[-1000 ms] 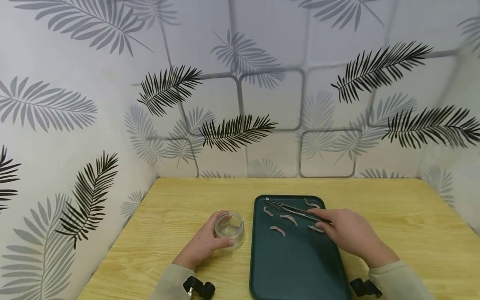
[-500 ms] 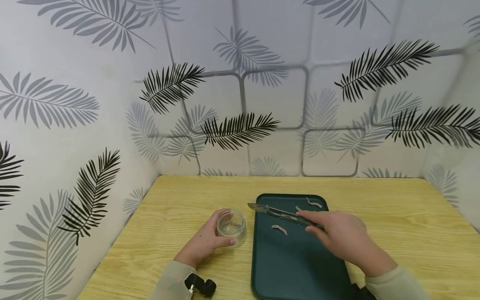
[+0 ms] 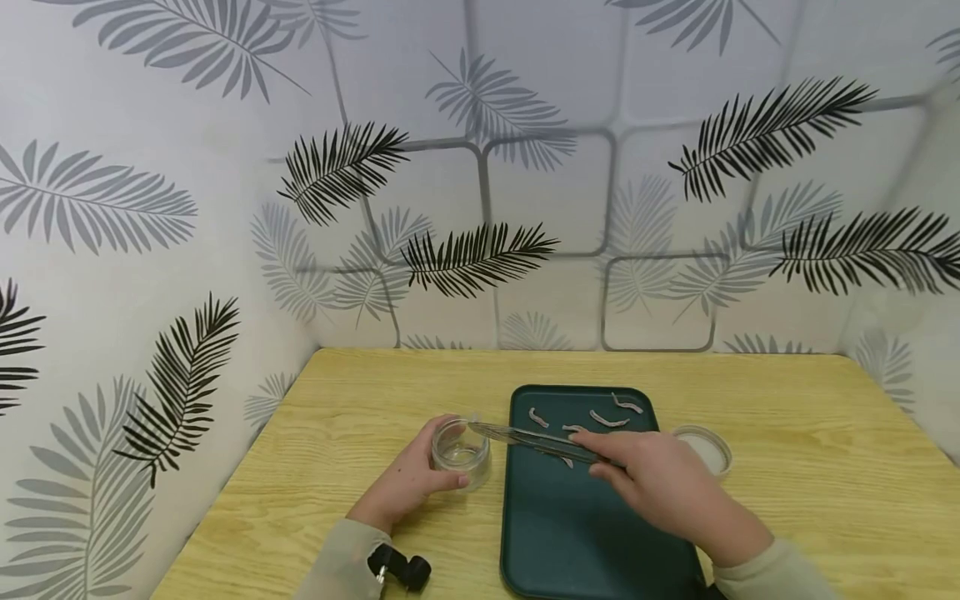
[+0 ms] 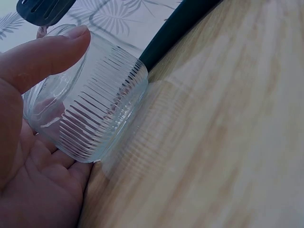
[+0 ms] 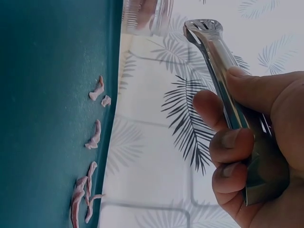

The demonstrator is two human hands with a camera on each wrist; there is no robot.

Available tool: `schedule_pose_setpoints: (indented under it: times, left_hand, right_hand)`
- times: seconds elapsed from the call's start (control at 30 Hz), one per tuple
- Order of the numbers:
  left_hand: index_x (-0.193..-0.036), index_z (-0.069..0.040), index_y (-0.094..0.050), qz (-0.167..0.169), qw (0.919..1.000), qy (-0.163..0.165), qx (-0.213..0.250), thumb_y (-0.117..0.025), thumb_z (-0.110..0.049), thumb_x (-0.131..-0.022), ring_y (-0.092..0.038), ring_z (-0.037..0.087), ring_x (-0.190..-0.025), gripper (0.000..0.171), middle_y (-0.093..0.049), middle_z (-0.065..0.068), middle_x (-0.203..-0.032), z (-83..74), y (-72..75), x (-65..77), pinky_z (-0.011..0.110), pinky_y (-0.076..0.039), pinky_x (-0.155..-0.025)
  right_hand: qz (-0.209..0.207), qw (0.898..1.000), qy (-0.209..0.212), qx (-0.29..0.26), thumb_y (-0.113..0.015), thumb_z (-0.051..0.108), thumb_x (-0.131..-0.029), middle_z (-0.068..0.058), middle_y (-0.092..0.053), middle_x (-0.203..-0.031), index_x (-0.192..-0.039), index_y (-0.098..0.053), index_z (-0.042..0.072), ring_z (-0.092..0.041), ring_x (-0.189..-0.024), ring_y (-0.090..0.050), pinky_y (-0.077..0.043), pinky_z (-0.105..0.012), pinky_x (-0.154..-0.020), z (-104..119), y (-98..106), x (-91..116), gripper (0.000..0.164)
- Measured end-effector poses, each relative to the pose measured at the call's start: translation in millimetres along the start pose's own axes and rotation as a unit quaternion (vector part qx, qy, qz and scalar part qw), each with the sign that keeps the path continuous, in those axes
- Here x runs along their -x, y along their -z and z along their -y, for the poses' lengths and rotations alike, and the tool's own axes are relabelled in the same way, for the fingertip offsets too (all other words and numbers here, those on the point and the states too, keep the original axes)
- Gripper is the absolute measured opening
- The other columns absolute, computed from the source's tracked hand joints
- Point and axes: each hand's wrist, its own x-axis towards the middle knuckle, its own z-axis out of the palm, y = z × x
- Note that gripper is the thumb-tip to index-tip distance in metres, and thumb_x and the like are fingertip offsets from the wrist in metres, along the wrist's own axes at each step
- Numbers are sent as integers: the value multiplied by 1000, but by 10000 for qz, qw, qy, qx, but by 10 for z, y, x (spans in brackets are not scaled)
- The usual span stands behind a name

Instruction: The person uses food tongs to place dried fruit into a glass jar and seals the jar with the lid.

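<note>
My left hand [image 3: 408,487] grips a small clear glass jar [image 3: 461,467] on the table, left of the tray; ribbed sides show on the jar [image 4: 102,102] in the left wrist view. With my right hand [image 3: 667,483] I hold metal tongs [image 3: 536,437], their slotted ends over the jar's rim. A bit of something pinkish hangs below the tongs' end [image 4: 45,16] in the left wrist view. Several thin, pinkish strips, like shredded meat, lie on the dark green tray [image 3: 592,533], among them one strip [image 3: 628,406] near its far right corner. The tongs partly cover other strips.
A round, pale lid [image 3: 705,450] lies on the wooden table [image 3: 810,467] to the right of the tray, partly behind my right hand. A leaf-patterned wall [image 3: 540,200] rises behind the table and along its left side.
My right hand has moved the tongs left, from the tray's far end to the jar's mouth. The lid has come into sight behind that hand. My left hand stays on the jar.
</note>
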Motion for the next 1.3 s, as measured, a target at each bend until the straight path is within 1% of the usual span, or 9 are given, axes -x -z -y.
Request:
schedule_pose_setpoints:
  times: [0.13, 0.23, 0.47, 0.63, 0.77, 0.9, 1.03, 1.13, 1.3]
  left_hand:
    - [-153, -24, -38, 5, 10000, -24, 4, -85, -21, -84, -45, 23, -137, 84, -47, 3, -152, -6, 4, -3, 47, -32, -110]
    - [-152, -22, -38, 14, 10000, -40, 37, -85, -20, -83, -47, 24, -134, 83, -47, 4, -152, -17, 1, 11, 44, -35, -108]
    - [-152, -21, -38, 38, 9999, -78, 53, -84, -19, -84, -47, 25, -134, 82, -46, 7, -153, -26, -2, 23, 43, -35, -108]
    - [-152, -21, -38, 31, 10000, -42, 69, -84, -19, -85, -46, 25, -136, 81, -46, 7, -153, 0, -1, 15, 42, -36, -108]
    - [-152, -21, -38, 1, 10000, -17, 61, -84, -18, -85, -46, 25, -135, 82, -46, 7, -153, 14, -4, 12, 42, -36, -108]
    - [-152, -21, -38, -1, 10000, -32, 15, -84, -19, -85, -46, 25, -134, 81, -46, 6, -153, 16, -3, 1, 42, -36, -107]
    - [-153, -20, -37, -1, 10000, -56, -19, -83, -21, -86, -46, 26, -133, 82, -46, 6, -152, 9, -1, -10, 43, -36, -107]
    - [-154, -20, -37, 5, 10000, -54, -10, -84, -22, -85, -47, 26, -133, 83, -46, 6, -152, 6, 0, -5, 45, -36, -107]
    - [-154, -20, -37, 21, 10000, -50, 32, -84, -22, -85, -46, 26, -134, 83, -46, 6, -153, 4, 0, 8, 46, -35, -108]
  right_hand:
    - [42, 10000, -33, 14, -76, 23, -91, 2, -69, -127, -137, -66, 20, 0, -75, -64, -42, -22, -56, 22, -32, -10, 47]
    - [50, 10000, -31, 16, -76, 24, -91, 2, -71, -123, -137, -66, 19, -3, -81, -67, -43, -22, -57, 31, -39, -5, 48]
    - [56, 10000, -20, 74, -78, 23, -89, 10, -73, -102, -140, -64, 19, 5, -71, -57, -41, -22, -56, 20, -28, 5, 53]
    - [71, 9999, -95, 94, -78, 22, -89, 13, -71, -96, -140, -63, 20, 6, -65, -51, -39, -22, -53, -14, -5, 6, 53]
    - [93, 9992, -332, 197, -77, 25, -90, 12, -70, -96, -138, -65, 20, 6, -60, -45, -38, -22, -52, -73, -1, -2, 50]
    - [178, 9979, -538, 317, -76, 26, -91, 11, -69, -93, -139, -64, 18, 4, -57, -41, -36, -23, -50, -159, 16, 2, 50]
    - [309, 9945, -822, 563, -74, 30, -93, 16, -56, -67, -141, -62, 22, 0, -47, -36, -29, -26, -44, -243, 38, 21, 51]
    - [479, 9906, -1112, 631, -72, 32, -94, 16, -41, -54, -142, -62, 23, -4, -43, -34, -28, -28, -44, -297, 45, 35, 49]
    - [724, 9864, -1413, 415, -72, 27, -94, 12, -43, -56, -140, -63, 18, -8, -47, -38, -32, -30, -48, -392, 27, 50, 47]
